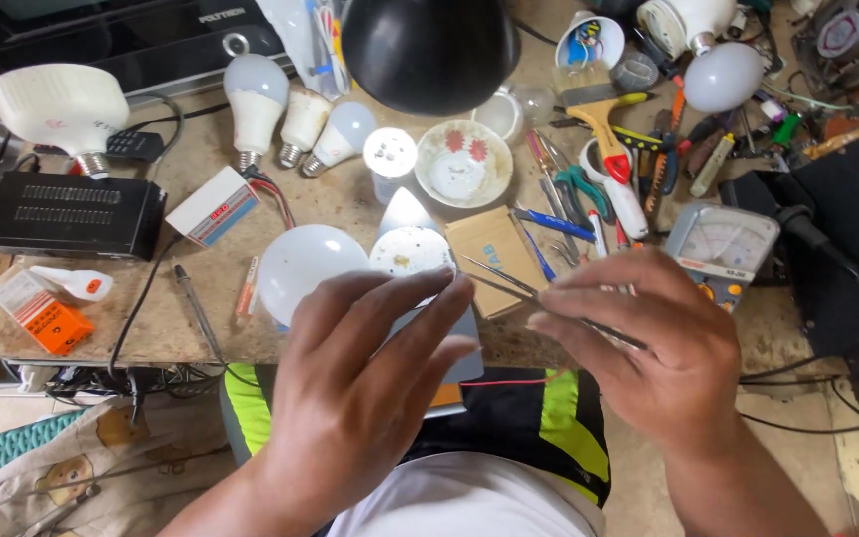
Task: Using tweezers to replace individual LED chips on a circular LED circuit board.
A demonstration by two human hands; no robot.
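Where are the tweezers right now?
The tweezers are pinched in the right hand, right of centre in the head view, tips pointing left toward the round white disc.

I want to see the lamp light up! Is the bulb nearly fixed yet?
Not yet. Already done: the white dome cover is off and lies on the bench, beside the round LED board. In hand: the right hand holds tweezers pointed toward that board, with the left hand next to it. Left: the bulb is open, cover not back on.
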